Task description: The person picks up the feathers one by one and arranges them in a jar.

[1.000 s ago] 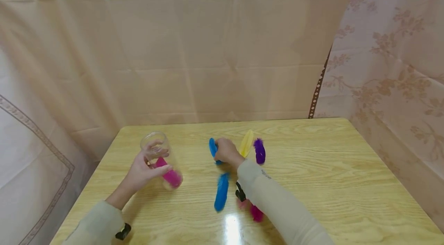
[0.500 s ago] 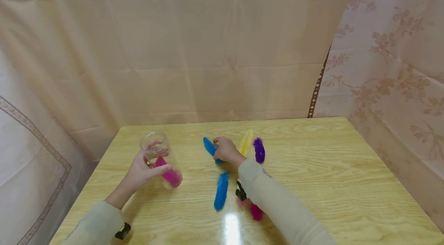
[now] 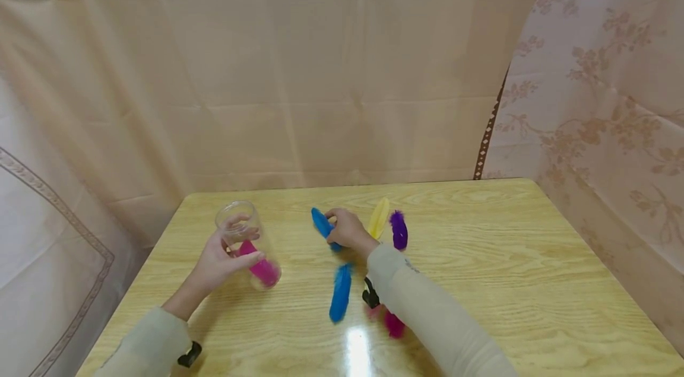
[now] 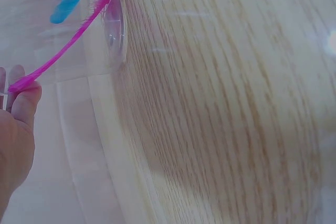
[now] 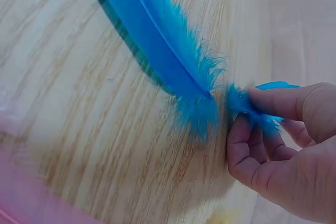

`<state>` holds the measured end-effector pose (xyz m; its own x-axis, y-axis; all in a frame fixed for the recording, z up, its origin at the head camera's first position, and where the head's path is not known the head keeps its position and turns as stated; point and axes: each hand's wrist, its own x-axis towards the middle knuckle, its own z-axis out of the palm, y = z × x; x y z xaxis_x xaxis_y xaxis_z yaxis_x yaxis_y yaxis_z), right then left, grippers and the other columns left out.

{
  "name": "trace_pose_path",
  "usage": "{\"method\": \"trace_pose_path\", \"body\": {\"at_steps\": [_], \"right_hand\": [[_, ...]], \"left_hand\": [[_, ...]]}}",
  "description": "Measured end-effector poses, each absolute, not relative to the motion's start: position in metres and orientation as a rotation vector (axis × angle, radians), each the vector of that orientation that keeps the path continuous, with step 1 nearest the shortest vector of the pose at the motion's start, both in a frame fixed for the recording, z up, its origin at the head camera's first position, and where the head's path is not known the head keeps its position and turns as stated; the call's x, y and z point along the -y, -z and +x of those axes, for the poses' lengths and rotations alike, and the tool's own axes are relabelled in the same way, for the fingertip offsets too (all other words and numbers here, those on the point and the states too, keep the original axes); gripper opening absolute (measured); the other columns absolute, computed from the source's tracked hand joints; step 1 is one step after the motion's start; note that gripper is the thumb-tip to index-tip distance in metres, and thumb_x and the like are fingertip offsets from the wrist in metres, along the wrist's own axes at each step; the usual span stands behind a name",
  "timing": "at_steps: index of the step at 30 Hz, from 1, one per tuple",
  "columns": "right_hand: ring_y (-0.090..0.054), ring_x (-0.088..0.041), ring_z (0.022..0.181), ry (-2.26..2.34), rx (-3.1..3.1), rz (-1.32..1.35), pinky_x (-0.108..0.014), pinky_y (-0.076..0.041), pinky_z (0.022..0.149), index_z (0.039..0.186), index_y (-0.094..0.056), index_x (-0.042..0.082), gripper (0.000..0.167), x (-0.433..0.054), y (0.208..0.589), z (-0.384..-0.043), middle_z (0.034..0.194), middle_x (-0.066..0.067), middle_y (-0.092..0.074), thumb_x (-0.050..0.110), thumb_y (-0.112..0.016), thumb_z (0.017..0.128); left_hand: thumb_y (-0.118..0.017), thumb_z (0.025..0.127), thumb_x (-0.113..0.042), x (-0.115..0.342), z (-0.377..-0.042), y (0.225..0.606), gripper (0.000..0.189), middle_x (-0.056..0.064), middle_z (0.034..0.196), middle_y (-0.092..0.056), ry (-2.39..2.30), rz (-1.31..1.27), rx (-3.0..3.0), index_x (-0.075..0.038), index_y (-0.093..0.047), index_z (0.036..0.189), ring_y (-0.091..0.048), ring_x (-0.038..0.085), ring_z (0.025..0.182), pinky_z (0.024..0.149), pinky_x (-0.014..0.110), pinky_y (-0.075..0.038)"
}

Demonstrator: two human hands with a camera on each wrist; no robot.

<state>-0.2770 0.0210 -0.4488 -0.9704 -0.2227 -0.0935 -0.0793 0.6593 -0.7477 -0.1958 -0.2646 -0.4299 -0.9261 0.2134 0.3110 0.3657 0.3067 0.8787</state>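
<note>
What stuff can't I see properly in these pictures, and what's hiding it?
Head view: part of the magenta feather, hidden by the right sleeve.
Head view: the print on the right cuff, too small to read.
Left wrist view: the clear jar's mouth, cut off by the left edge.
Right wrist view: the middle of the held blue feather, covered by the right hand.

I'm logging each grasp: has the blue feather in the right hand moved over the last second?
Yes. In the head view, the outer end of the held blue feather has swung left, away from the yellow feather.
</note>
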Motion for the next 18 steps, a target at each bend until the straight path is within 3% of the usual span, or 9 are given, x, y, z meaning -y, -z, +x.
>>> {"method": "trace_pose_path", "body": {"at_steps": [11, 13, 18], "right_hand": [[-0.062, -0.027, 0.098, 1.243, -2.676, -0.264, -0.040, -0.055, 0.087, 0.132, -0.061, 0.010, 0.055, -0.022, 0.445, -0.278, 0.112, -0.013, -0.066, -0.003, -0.081, 0.082], [-0.062, -0.026, 0.096, 1.261, -2.664, -0.268, -0.039, -0.055, 0.086, 0.131, -0.061, 0.009, 0.053, -0.022, 0.442, -0.277, 0.110, -0.013, -0.066, -0.003, -0.080, 0.083], [-0.063, -0.024, 0.092, 1.304, -2.627, -0.279, -0.034, -0.057, 0.080, 0.128, -0.063, 0.006, 0.047, -0.022, 0.437, -0.277, 0.105, -0.012, -0.065, 0.000, -0.080, 0.084]], "left_hand": [[-0.081, 0.081, 0.004, 0.264, -0.195, 0.429, 0.068, 0.027, 0.123, -0.066, 1.705, -0.561, 2.410, -0.011, -0.046, 0.137, -0.066, 0.008, 0.110, 0.067, 0.026, -0.053], [-0.081, 0.081, 0.004, 0.264, -0.196, 0.430, 0.067, 0.022, 0.122, -0.068, 1.705, -0.561, 2.406, -0.011, -0.046, 0.137, -0.066, 0.008, 0.110, 0.066, 0.025, -0.053], [-0.081, 0.082, 0.004, 0.264, -0.195, 0.430, 0.067, -0.003, 0.117, -0.072, 1.715, -0.553, 2.406, -0.014, -0.047, 0.136, -0.066, 0.008, 0.110, 0.067, 0.026, -0.053]]}}
